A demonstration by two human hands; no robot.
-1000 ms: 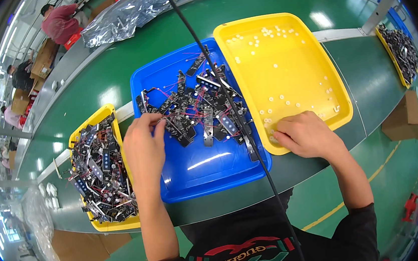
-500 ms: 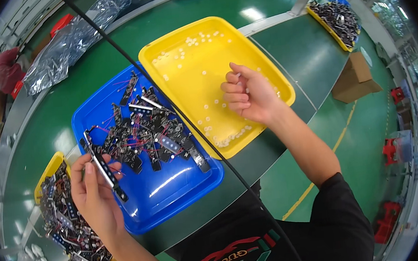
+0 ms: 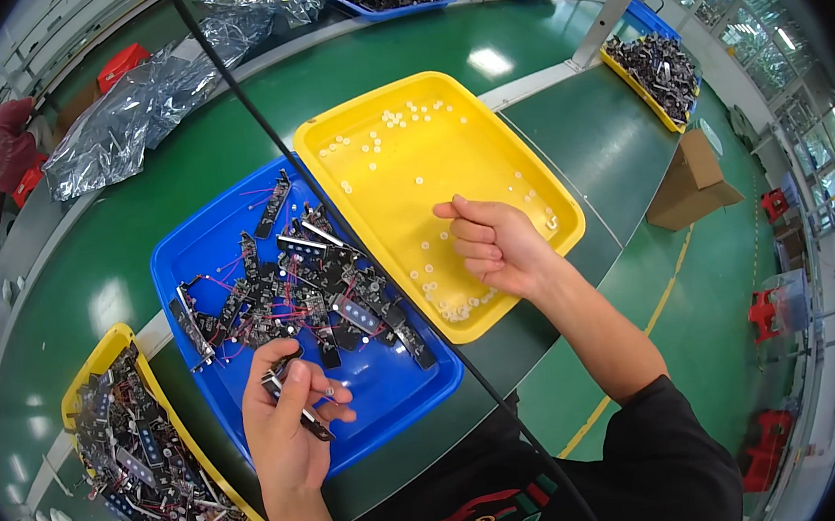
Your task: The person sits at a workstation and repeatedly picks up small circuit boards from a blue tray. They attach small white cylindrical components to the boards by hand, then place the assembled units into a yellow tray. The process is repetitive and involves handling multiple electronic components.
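My left hand (image 3: 291, 423) is over the near left part of the blue tray (image 3: 381, 405). It pinches a slim black electronic module (image 3: 314, 424) between thumb and fingers, and the hand hides part of it. More modules (image 3: 354, 315) with thin red wires lie heaped in that tray. My right hand (image 3: 499, 249) hovers above the right side of the yellow tray (image 3: 382, 204). Its fingers are curled closed, with the index finger pressed to the thumb; whatever they hold is hidden. Small white rings (image 3: 409, 116) are scattered in the yellow tray, with a cluster along its near edge.
A yellow bin (image 3: 124, 339) full of modules stands at the left, and another full bin (image 3: 656, 77) at the far right. A black cable (image 3: 375, 234) crosses the view diagonally. Beyond are silver plastic bags (image 3: 133, 127), a cardboard box (image 3: 689, 184) and a person (image 3: 6, 144).
My left hand has moved right with the module, bringing it away from the blue tray's left rim. My right hand's fingers have curled tighter. The view has tilted, showing more of the far side.
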